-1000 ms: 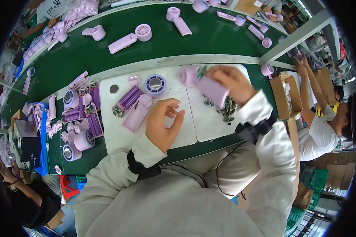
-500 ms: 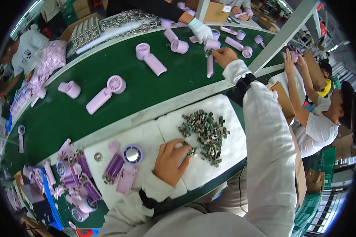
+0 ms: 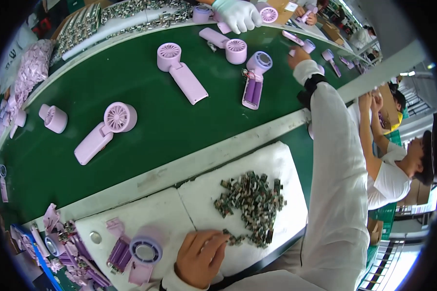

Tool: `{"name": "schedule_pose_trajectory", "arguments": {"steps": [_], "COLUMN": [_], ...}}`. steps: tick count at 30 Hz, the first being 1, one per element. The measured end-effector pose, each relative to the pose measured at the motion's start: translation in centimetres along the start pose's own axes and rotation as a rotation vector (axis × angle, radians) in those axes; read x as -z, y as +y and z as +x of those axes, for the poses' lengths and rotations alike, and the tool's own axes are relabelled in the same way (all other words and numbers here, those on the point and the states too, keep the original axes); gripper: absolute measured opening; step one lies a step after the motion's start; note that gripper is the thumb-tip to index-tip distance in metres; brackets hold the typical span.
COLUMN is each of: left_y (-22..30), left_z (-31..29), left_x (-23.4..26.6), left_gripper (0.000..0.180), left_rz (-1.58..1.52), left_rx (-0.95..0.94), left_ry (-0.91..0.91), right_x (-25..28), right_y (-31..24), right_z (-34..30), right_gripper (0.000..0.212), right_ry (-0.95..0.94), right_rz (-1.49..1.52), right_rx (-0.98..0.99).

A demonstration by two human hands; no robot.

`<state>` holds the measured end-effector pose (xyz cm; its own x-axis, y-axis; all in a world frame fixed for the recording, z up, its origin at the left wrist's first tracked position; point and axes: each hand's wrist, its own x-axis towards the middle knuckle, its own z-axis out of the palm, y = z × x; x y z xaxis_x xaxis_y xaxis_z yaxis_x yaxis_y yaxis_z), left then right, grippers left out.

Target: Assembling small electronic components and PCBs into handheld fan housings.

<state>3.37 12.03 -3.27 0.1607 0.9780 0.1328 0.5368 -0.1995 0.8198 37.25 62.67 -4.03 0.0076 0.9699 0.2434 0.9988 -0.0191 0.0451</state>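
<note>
My left hand [image 3: 199, 259] rests over the white foam pad [image 3: 155, 211], fingers curled together around a small circuit board [image 3: 233, 237] at the edge of a heap of circuit boards [image 3: 252, 203]. On the green belt, my right hand [image 3: 300, 59] reaches far out, its fingers closed near pink fan parts; a light pink bit shows at its fingertips, too small to name. Left of it lies an opened pink handheld fan [image 3: 253, 87], with purple battery cells and thin wires exposed. Another opened fan [image 3: 145, 250] sits beside my left hand.
Several pink handheld fans lie on the green belt [image 3: 131, 165], one of them [image 3: 182, 72] mid-belt. A co-worker's gloved hand [image 3: 238, 17] is at the far edge. Pink and purple parts [image 3: 70, 247] pile up at lower left. A grey post [image 3: 383, 72] slants at the right.
My right hand has moved right, away from the fan with exposed battery cells, which now lies on the belt. My left hand stays by the boards. The gloved hand has shifted. The whole view has shifted.
</note>
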Motion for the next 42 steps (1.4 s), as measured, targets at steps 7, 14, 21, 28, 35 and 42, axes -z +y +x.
{"name": "schedule_pose_trajectory", "arguments": {"steps": [7,14,21,28,35,42], "left_y": [-1.1,0.3,-0.8,0.0,0.8,1.9], "left_z": [0.4,0.6,-0.8,-1.4,-1.2,-3.9], "left_x": [-1.0,-0.3,0.4,1.0,2.1,3.3], "left_gripper": [0.039,0.031,0.028,0.029,0.029,0.025], "left_rz": [-0.071,-0.001,-0.094,-0.124,-0.179,-0.368], "left_rx": [-0.073,-0.041,-0.014,-0.005,0.041,0.230], "left_ry": [0.058,0.031,-0.015,0.058,0.057,0.158], "right_x": [-5.5,8.4,12.1,5.7,6.9,10.1], "right_y": [17.3,5.9,7.3,-0.6,-11.1,-22.3], "right_z": [6.1,2.2,0.3,-4.4,-2.2,-13.7], "right_gripper": [0.066,0.043,0.027,0.037,0.090,0.086], "right_ry": [0.004,-0.767,-0.501,-0.208,-0.171,-0.313], "right_rz": [-0.296,-0.527,-0.502,-0.451,0.225,0.162], "right_rx": [-0.124,0.339,0.253,-0.091,0.246,0.465]}}
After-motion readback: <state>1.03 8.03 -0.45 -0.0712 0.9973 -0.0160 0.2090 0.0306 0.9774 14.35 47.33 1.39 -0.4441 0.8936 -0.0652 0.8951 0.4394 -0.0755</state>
